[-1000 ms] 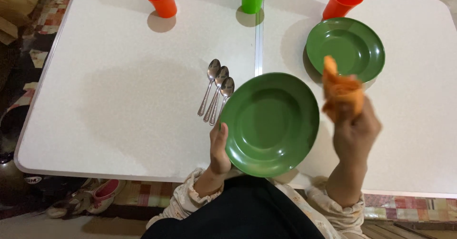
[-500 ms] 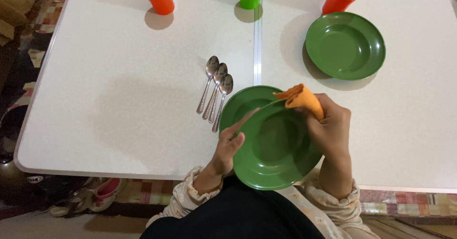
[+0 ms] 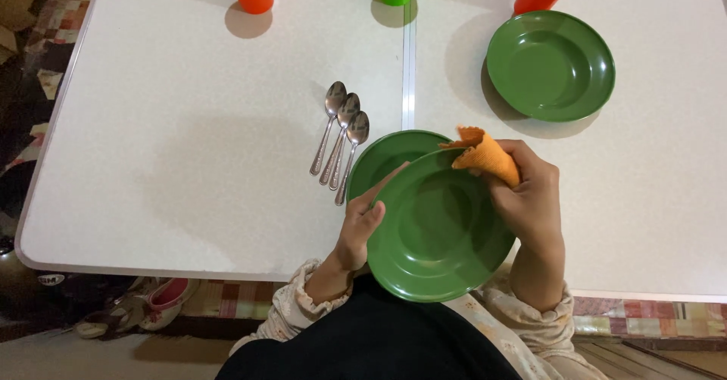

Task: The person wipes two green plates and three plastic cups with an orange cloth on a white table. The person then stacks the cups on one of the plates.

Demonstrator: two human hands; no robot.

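Since half a second ago the orange cloth (image 3: 485,157) has slid slightly along the rim of the held green plate (image 3: 439,228), which has barely shifted. The right hand (image 3: 530,198) grips that cloth, pressing it on the plate's upper right edge. The left hand (image 3: 360,228) clasps the plate's left rim, tilting it above the table (image 3: 189,160). Behind the held plate, a second green plate (image 3: 382,160) lies, seemingly flat on the table. Left of the held plate are three spoons (image 3: 341,141); beyond its upper right, another green plate (image 3: 550,66).
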